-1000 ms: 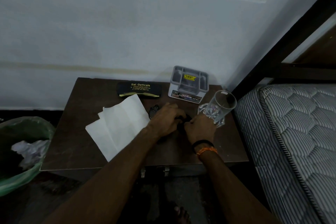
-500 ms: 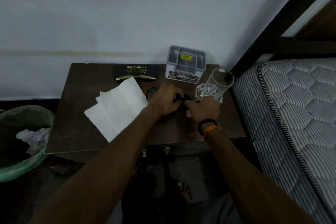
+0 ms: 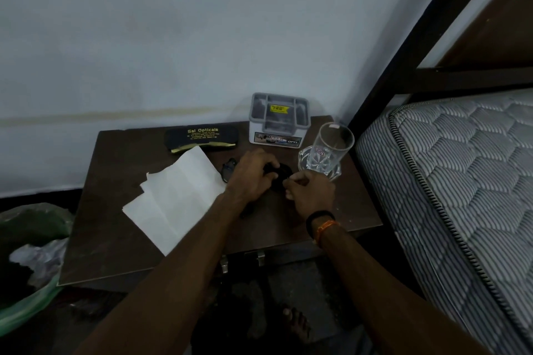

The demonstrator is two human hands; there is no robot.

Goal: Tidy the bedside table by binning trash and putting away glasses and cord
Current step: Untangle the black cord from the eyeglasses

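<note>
Pale wall behind; striped mattress [image 3: 461, 181] at right. Dark bedside table [image 3: 115, 239] bearing white paper [image 3: 176, 196], black glasses case [image 3: 202, 138], grey organiser [image 3: 278, 119], clear glass [image 3: 331, 150]. Left hand [image 3: 251, 174] and right hand [image 3: 310, 192] both curled around black cord [image 3: 281, 171] mid-table. Glasses [image 3: 227, 168] just beside left hand.

Dim room, pale wall [image 3: 173, 37], mattress [image 3: 461, 181]

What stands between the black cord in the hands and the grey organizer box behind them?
Nothing visible. Both hands, left and right, hold the black cord, and the table between it and the grey organizer box looks bare. The drinking glass stands off to the right.
</note>
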